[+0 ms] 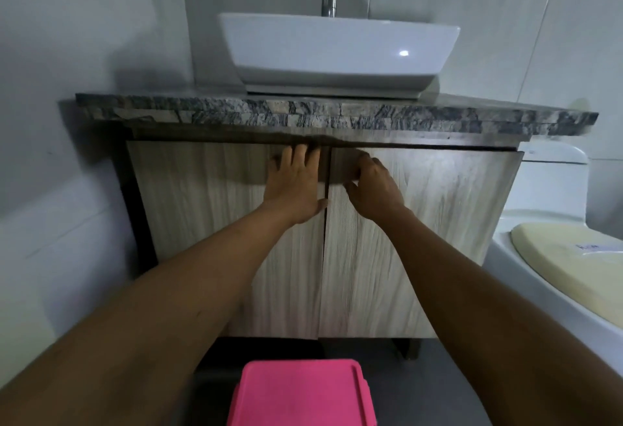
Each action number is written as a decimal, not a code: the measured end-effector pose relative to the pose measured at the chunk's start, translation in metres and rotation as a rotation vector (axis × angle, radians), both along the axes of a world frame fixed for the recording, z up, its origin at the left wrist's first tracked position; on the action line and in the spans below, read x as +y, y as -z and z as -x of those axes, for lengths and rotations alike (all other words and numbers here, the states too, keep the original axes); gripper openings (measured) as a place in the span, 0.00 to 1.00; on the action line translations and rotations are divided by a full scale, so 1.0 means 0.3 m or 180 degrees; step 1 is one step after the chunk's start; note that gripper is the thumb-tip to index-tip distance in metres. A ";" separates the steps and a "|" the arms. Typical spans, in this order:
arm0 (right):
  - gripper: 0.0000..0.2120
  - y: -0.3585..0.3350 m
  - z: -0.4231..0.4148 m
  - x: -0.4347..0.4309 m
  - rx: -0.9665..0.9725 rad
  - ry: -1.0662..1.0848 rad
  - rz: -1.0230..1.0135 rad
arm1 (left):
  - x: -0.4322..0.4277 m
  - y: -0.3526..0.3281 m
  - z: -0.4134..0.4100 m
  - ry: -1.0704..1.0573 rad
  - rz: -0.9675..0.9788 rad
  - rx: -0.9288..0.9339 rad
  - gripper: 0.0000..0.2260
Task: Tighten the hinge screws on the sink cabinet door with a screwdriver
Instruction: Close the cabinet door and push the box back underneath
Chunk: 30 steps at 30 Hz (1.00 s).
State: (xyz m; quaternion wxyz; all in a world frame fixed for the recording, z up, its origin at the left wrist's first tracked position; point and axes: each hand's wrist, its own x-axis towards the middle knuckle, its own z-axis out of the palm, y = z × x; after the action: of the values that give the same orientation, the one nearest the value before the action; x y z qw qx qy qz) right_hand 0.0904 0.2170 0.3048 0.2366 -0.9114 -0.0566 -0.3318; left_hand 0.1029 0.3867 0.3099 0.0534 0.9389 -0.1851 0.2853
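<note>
The sink cabinet has two pale wood-grain doors, both shut. My left hand (295, 184) lies flat on the left door (202, 216), fingers spread up to its top inner corner. My right hand (372, 186) rests on the right door (431, 233) beside the centre seam, fingers curled toward that door's inner edge. Neither hand holds anything. No screwdriver and no hinges are in view; the hinges are hidden behind the shut doors.
A speckled stone countertop (404, 115) overhangs the doors and carries a white basin (337, 48) with a metal tap (329, 2). A white toilet (556, 257) with a cream lid stands close on the right. A pink plastic box (303, 395) sits on the floor in front.
</note>
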 end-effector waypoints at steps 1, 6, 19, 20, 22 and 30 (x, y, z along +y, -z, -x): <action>0.21 0.020 0.011 0.000 -0.0027 -0.0001 -0.0030 | 0.005 0.017 0.011 0.0039 0.0026 0.0144 0.48; 0.23 0.139 0.061 0.013 0.0058 0.0031 -0.0127 | 0.053 0.148 0.034 0.0168 0.0107 0.0453 0.48; 0.17 0.935 0.256 -0.084 0.1951 0.0826 -0.1104 | 0.295 0.952 0.095 -0.0399 0.1212 0.1885 0.39; 0.16 1.002 0.276 -0.095 0.2124 0.0840 -0.1166 | 0.316 1.012 0.105 -0.0567 0.1283 0.2045 0.39; 0.14 1.130 0.308 -0.115 0.2373 0.0921 -0.1329 | 0.352 1.133 0.116 -0.0821 0.1511 0.2381 0.39; 0.23 1.473 0.325 -0.127 0.3319 0.1283 -0.2361 | 0.433 1.505 0.156 -0.1697 0.2954 0.3443 0.28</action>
State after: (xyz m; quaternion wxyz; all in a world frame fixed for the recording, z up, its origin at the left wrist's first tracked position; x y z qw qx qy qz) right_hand -0.0071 0.1788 -0.1370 0.4639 -0.8035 0.3543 0.1168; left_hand 0.0560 0.5165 -0.1417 0.4554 0.8420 0.2389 -0.1629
